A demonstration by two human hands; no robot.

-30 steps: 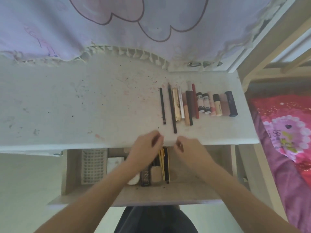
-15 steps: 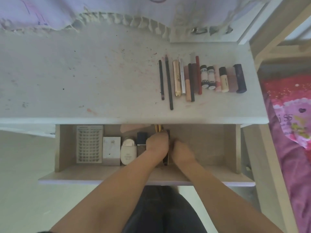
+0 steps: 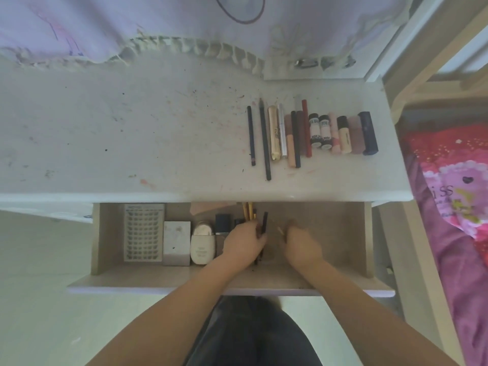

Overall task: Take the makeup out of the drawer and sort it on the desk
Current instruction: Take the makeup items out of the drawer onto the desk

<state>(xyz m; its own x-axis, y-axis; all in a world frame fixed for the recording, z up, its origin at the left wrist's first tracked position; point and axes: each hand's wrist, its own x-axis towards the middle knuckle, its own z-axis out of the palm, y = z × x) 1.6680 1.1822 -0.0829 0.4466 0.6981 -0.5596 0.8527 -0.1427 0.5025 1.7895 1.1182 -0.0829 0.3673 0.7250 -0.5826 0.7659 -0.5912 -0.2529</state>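
Observation:
Both hands are inside the open drawer point(image 3: 340, 233). My left hand point(image 3: 244, 240) curls round a black pencil-like stick point(image 3: 263, 224), beside several yellow pencils point(image 3: 248, 211). My right hand point(image 3: 301, 243) pinches a thin pale stick point(image 3: 280, 230) a little to the right. Left of my hands lie a dark case point(image 3: 222, 224), a white oval bottle point(image 3: 202, 244), a grey box point(image 3: 176, 243) and a lash tray point(image 3: 143, 232). On the desk point(image 3: 132, 128) a row of pencils, tubes and lipsticks point(image 3: 311, 133) lies side by side.
A lilac cloth point(image 3: 184, 19) hangs along the desk's back edge. A bed with a pink cover point(image 3: 454, 202) stands close on the right, behind a wooden frame point(image 3: 412, 75). The drawer's right half shows bare wood.
Both hands dropped from the desk's front edge into the drawer, met over the pencils, and the right hand has now drawn apart to the right with a thin stick.

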